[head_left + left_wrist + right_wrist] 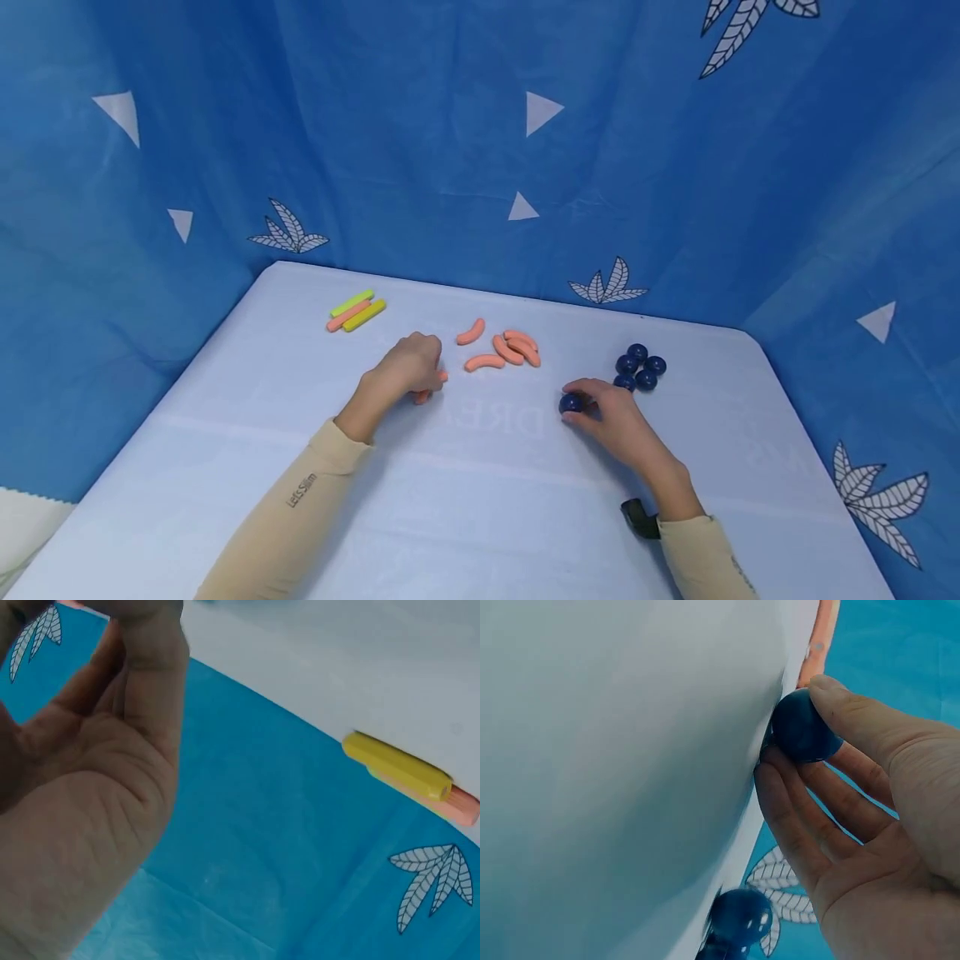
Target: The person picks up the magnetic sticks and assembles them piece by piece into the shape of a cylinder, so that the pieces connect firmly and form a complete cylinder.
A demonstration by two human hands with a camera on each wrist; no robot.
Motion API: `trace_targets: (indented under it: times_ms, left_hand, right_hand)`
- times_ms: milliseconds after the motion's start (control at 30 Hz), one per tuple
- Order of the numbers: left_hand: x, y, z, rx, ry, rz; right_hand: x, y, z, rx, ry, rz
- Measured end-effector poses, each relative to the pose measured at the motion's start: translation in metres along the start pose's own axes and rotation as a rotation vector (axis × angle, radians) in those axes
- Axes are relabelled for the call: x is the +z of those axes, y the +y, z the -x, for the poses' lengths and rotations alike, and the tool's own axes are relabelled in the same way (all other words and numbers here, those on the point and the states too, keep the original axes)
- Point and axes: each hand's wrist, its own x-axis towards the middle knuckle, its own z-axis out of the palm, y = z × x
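**Two pinches, two ways to slip**

Nearest to us, our right hand (611, 419) pinches a dark blue ball (571, 404) between thumb and fingertips, down on the white table (480, 500). Being round, the ball has no long axis and points nowhere. That is the risk as we judge it: if the grip loosens, it can roll across the smooth top, or knock the cluster of balls (641, 367) lying just beyond and to the right.

Our left hand (405, 367) has its fingers curled down on an orange sausage (431, 387), of which only the end shows past the fingers. Its long axis seems to lie roughly left to right, the free end pointing right toward the sausage pile (504, 350); we cannot tell more, the hand covers the rest. A hold this near one end could let it swing or drop out.

Farther off, at the back left, lie the sticks (357, 311), yellow and orange, side by side, well apart from both hands.
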Motion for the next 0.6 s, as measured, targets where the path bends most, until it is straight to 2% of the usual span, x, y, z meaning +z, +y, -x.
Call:
trace_targets:
  times_ms: [100, 167, 367, 600]
  left_hand:
    - [0.0, 0.003, 0.005, -0.007, -0.077, -0.001]
    - [0.003, 0.006, 0.006, 0.015, -0.093, 0.009]
    - [0.017, 0.017, 0.005, 0.124, -0.068, 0.024]
    - [0.028, 0.025, 0.001, 0.284, -0.044, 0.065]
  right_hand:
    - [0.006, -0.008, -0.005, -0.008, -0.005, -0.008]
    - [0.009, -0.015, -0.009, -0.014, -0.018, -0.013]
    - [0.023, -0.04, -0.028, -0.029, -0.066, -0.036]
    - [0.041, -0.063, -0.048, -0.152, -0.08, -0.063]
